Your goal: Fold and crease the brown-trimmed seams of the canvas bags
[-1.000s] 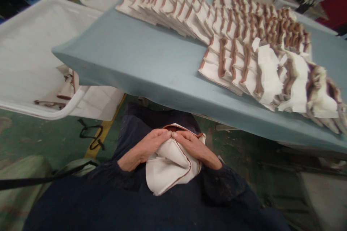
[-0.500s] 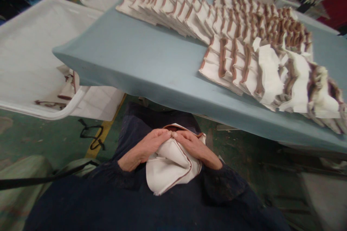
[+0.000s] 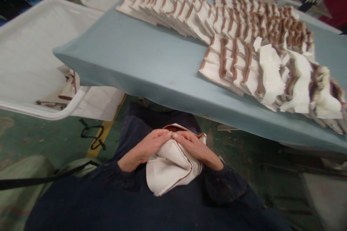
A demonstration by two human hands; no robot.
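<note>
A white fabric piece with brown edging (image 3: 168, 169) lies bunched on my lap, its brown-lined opening turned away from me. My left hand (image 3: 151, 145) pinches its upper edge from the left. From the right, my right hand (image 3: 193, 146) grips the same edge, and the two thumbs almost meet at the middle. The fingers under the cloth are hidden. On the blue-covered table (image 3: 130, 54) in front of me, similar white pieces with brown trim (image 3: 225, 61) lie overlapped in rows.
A large white plastic bin (image 3: 54, 112) stands at the left with a few trimmed pieces (image 3: 66, 88) inside. A black strap (image 3: 93, 133) lies on the green floor near a yellow line. Green sacks (image 3: 24, 177) are at lower left. The table edge runs just beyond my knees.
Almost nothing differs. Both hands keep the same pinch on the fabric piece, and the view has shifted very slightly.
</note>
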